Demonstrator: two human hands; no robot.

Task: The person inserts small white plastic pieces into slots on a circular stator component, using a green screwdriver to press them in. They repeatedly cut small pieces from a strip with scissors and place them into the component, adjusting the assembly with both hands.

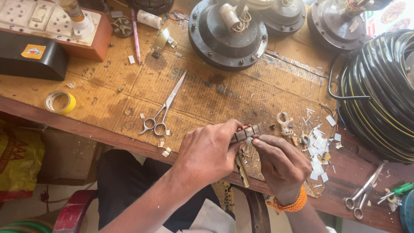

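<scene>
My left hand (207, 152) grips a small grey ribbed metal core (248, 131) with copper-coloured windings, held just above the near edge of the workbench. My right hand (280, 163), with an orange bead bracelet on its wrist, pinches a small white slip at the underside of that core. Both hands touch the core. A brass-coloured tool (241, 170) lies under the hands, pointing off the bench edge. Several white paper scraps (318, 151) are scattered just right of my right hand.
Silver scissors (163, 108) lie on the cardboard sheet (202, 90) left of the hands. Dark fan motors (227, 32) stand at the back, a black wire coil (379, 92) at right, a switch box (51, 26) and yellow tape roll (60, 102) at left, more scissors (364, 192) at right front.
</scene>
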